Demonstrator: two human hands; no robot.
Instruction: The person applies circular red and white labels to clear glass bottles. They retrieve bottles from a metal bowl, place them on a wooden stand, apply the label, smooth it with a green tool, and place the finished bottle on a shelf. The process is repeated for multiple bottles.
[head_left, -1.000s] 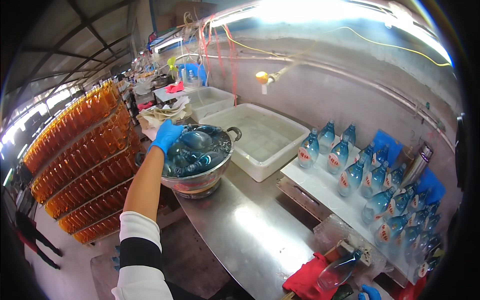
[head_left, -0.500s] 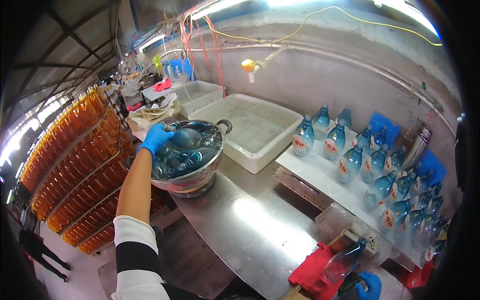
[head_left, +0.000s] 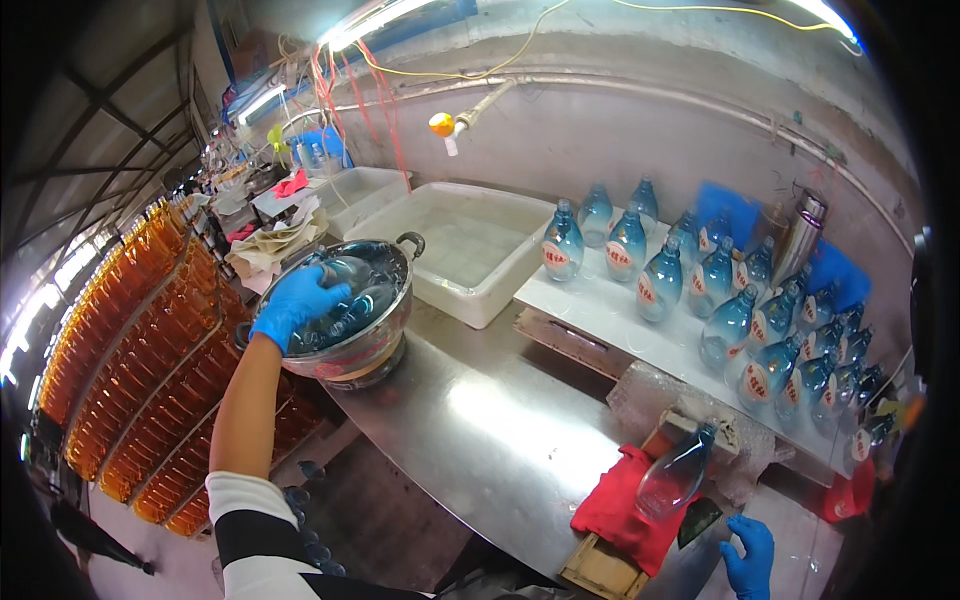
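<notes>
Left hand (head_left: 300, 303) has shifted off the far-left side of the metal basin (head_left: 350, 365) and now lies lower and further in over the bottles, and the right hand (head_left: 752, 560) shows more fully than it did half a second back. Both are in blue gloves, well apart from each other.

Left one's fingers reach across the glossy blue bottles piled in the basin. Can't tell if it's actually gripping anything, since the glove hides that spot. The neighbouring bottle (head_left: 375, 300) seems to lie on its side, long axis slanting, neck toward the lower left, though reflections make that a bit iffy.

Right one is loosely curled with nothing in it, near a dark green piece (head_left: 698, 522). Just beyond that, a see-through bottle (head_left: 672, 480) leans over a red cloth (head_left: 608, 500), its neck aimed up and right, base down and left.

White tub (head_left: 475, 302) sits right by the basin, and labelled blue bottles (head_left: 660, 285) stand upright on the white board (head_left: 595, 293).
</notes>
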